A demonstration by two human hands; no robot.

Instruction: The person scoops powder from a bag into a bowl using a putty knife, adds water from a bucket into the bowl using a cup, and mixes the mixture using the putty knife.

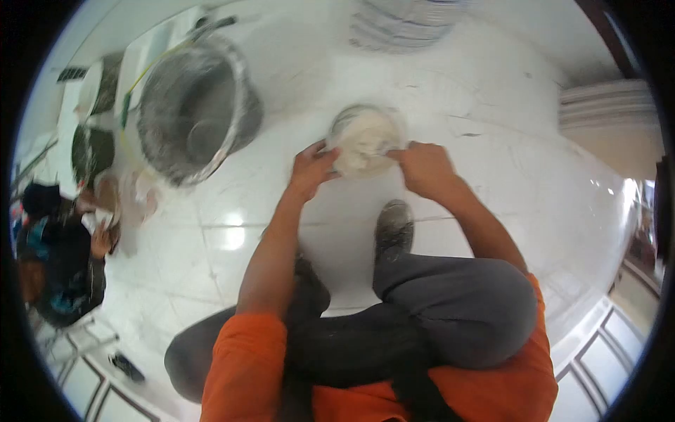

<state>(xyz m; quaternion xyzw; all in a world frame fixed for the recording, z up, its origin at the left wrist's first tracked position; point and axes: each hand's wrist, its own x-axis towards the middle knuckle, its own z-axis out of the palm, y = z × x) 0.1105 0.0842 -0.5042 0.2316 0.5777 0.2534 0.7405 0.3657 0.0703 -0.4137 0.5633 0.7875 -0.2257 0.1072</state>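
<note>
On a glossy white tiled floor (506, 169), one co-worker (60, 260) and one large grey bucket (186, 116) sit left of one bowl of pale paste (365, 141). The left hand (314, 169) curls round the bowl's rim, fingers slightly apart; the right hand (424, 169) closes at its opposite side, its exact hold blurred.

a: what's the floor (492, 232) like?
b: white, glossy, thin joint lines, dark scuffs, glare left of centre.
a: what's on it?
b: big grey bucket (190, 112), left side, crusted pale rim. shoe (394, 228) near centre, dusty toe. dark item (126, 366) lower left, can't tell what.
</note>
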